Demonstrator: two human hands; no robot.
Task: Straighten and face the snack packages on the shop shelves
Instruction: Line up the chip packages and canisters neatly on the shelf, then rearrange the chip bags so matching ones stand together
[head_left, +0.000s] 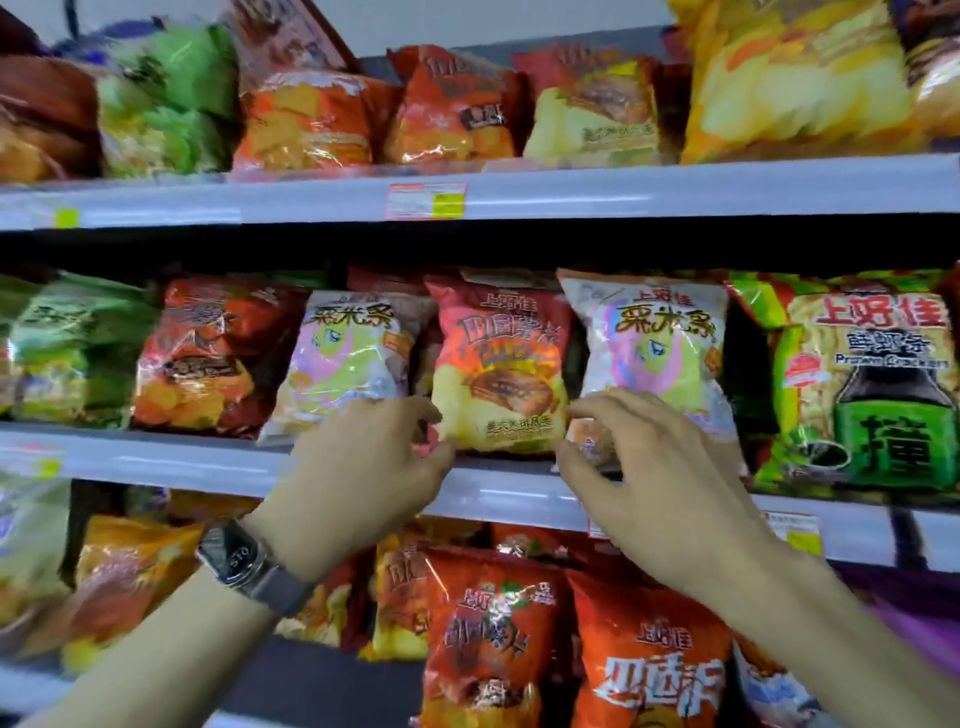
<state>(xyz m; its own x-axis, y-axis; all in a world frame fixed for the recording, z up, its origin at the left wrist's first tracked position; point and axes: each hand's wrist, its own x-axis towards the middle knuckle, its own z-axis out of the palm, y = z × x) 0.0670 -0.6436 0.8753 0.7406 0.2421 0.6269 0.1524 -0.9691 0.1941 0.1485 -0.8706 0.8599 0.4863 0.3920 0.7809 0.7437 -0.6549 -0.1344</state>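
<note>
Gently, I'm squaring the red bag (498, 364), left hand (363, 467) at its seven o'clock, right hand (660, 467) at four, fingers (400, 413) half-curled, grip unclear.

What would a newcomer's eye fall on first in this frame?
Two bare hands fill the centre foreground: the left hand, with a wristwatch, and the right hand flank the lower corners of the red and yellow chip bag on the middle shelf, though a firm grip is unclear. To the right stands the big green prawn cracker bag.
</note>
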